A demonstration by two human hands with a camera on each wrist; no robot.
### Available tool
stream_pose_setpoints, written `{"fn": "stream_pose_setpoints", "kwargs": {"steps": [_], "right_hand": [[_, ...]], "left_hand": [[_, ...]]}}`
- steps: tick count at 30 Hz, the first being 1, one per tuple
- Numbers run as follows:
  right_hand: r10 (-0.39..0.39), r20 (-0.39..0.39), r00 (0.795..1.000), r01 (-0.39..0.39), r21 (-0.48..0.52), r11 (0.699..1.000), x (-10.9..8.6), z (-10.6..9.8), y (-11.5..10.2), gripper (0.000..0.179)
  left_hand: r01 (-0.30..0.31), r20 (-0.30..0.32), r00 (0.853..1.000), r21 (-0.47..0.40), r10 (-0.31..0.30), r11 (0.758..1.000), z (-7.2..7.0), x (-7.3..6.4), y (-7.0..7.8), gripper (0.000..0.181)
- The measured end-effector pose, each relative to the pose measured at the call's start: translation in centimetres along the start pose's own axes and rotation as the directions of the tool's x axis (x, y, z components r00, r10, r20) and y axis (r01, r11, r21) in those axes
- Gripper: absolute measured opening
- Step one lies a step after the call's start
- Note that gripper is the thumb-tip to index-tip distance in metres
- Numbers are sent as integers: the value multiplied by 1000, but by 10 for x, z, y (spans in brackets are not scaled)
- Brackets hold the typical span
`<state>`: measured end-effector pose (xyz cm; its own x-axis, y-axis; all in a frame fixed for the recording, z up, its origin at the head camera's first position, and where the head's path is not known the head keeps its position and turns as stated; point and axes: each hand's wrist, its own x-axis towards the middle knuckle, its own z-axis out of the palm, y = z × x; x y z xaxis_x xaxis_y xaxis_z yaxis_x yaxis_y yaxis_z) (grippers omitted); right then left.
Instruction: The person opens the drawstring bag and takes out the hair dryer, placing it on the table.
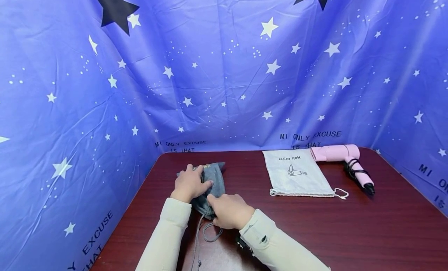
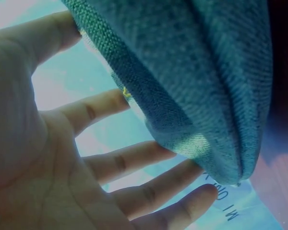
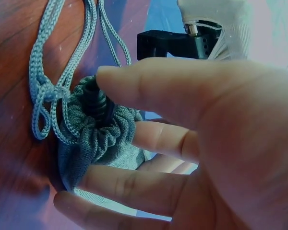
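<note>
A dark grey drawstring bag with yellowish lettering lies bulging on the table at left of centre. My left hand rests on its far left side, and in the left wrist view the spread fingers touch the cloth. By the gathered mouth is my right hand, its fingers extended alongside the bag in the right wrist view. Its thumb lies over the mouth, where a black ribbed end shows. Grey drawstrings trail from the mouth towards the near edge. The bag's contents are otherwise hidden.
A flat white drawstring bag printed "Hair Dryer" lies at the back right. Beside it is a pink hair dryer with its black cord wound round the handle. A blue star-patterned curtain surrounds the dark red table.
</note>
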<state>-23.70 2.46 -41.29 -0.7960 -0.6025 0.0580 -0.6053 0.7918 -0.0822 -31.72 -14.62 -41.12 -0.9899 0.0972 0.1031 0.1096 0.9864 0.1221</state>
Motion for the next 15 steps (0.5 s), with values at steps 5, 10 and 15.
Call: {"fn": "stream_pose_setpoints", "kwargs": {"steps": [5,10,15], "right_hand": [[2,0,1000,-2,-7,1000,0,0,-2,47],[2,-6,1000,-2,-17,1000,0,0,-3,51],[1,-15,1000,-1,-23,1000,0,0,-3,53]], "left_hand": [[1,8,1000,2,-1,1000,1,0,1,78],[-1,21,1000,-4,1,1000,1,-2,2,78],[-11,11,1000,-4,11,1000,0,-3,3,78]]}}
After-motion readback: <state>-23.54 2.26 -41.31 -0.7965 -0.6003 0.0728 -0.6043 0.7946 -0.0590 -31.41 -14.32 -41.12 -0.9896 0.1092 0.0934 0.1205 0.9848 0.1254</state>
